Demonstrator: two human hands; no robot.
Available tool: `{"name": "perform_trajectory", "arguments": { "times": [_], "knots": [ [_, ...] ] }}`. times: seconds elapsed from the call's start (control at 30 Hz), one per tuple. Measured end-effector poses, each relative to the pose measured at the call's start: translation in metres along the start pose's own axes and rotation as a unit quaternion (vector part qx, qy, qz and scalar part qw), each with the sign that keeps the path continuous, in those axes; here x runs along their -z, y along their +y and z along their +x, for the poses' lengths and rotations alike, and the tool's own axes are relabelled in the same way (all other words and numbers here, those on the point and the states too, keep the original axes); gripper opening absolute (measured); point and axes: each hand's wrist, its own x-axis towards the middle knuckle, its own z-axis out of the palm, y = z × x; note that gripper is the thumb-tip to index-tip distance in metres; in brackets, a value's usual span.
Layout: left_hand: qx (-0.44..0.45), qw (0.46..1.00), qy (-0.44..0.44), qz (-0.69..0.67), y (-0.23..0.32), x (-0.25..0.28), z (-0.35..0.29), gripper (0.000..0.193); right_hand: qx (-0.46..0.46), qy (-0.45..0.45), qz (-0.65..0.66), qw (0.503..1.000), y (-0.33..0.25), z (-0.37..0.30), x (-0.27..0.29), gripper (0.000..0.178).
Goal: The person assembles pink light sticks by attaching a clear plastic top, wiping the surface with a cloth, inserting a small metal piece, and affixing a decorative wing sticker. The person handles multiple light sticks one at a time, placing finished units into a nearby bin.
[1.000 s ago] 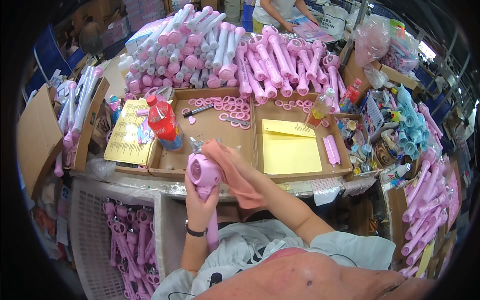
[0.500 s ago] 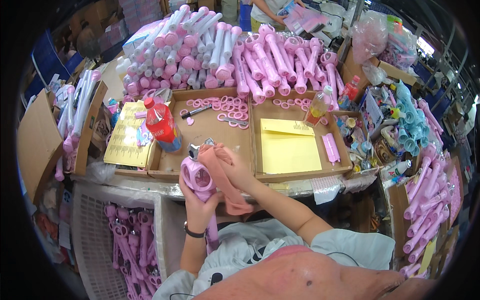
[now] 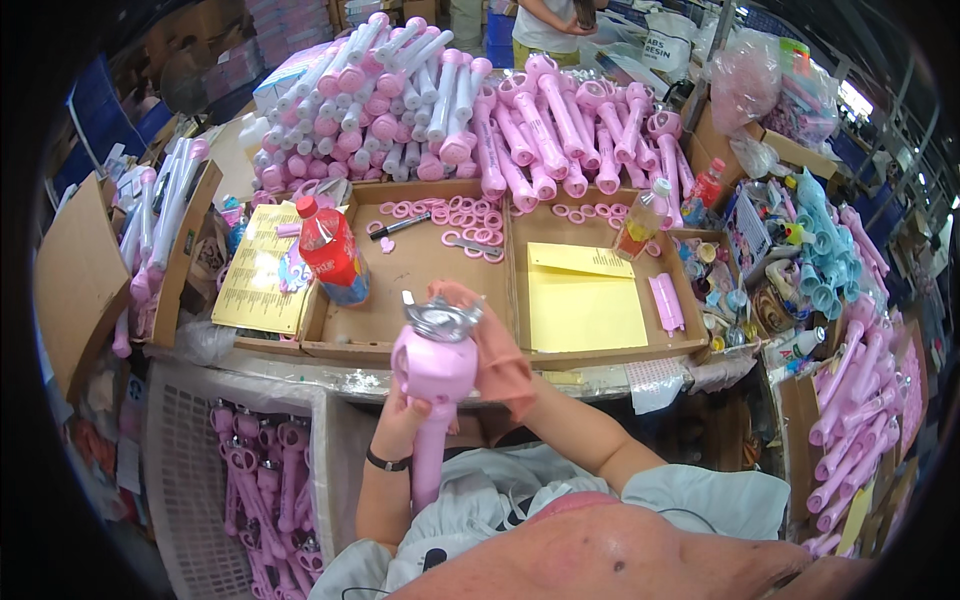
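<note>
My left hand (image 3: 398,425) is closed round the handle of a pink toy wand (image 3: 436,372), held upright over my lap at the table edge. A silver crown-shaped piece (image 3: 440,318) tops the wand's round, hollow head. On the wand's right side hangs a salmon-coloured cloth (image 3: 502,362), which my right hand (image 3: 530,398) holds against or just behind the head. The cloth and the wand hide most of my right fingers. Whether the cloth touches the wand at this instant I cannot make out.
Ahead are cardboard trays (image 3: 345,350) with pink rings (image 3: 470,215), a marker (image 3: 400,226) and yellow paper (image 3: 585,310). A red-capped bottle (image 3: 335,250) stands left. Pink wands (image 3: 550,130) pile behind; a white crate (image 3: 185,420) holds more at lower left. Another person (image 3: 548,25) stands beyond.
The wand has risen and tipped so its silver top now faces up more. My right hand with the cloth has shifted from the front of its head to behind its right side.
</note>
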Motion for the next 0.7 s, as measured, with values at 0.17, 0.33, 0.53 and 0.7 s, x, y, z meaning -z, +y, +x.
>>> {"name": "perform_trajectory", "arguments": {
  "times": [0.17, 0.33, 0.53, 0.7],
  "knots": [
    [0.0, 0.998, -0.053, -0.033, -0.001, -0.003, -0.003, 0.085, -0.125, -0.025, -0.013, 0.992, -0.014, -0.012, 0.005, 0.02],
    [0.048, 0.986, -0.095, -0.13, -0.006, -0.003, -0.009, 0.088, -0.204, 0.01, 0.001, 0.979, -0.024, -0.02, -0.009, 0.027],
    [0.057, 0.966, -0.156, -0.197, -0.012, -0.004, -0.008, 0.089, -0.204, -0.058, 0.041, 0.976, -0.021, -0.033, -0.004, 0.05],
    [0.048, 0.987, -0.092, -0.126, -0.007, -0.005, -0.012, 0.087, 0.017, -0.148, -0.21, 0.966, -0.03, -0.034, 0.012, 0.043]
  ]
}}
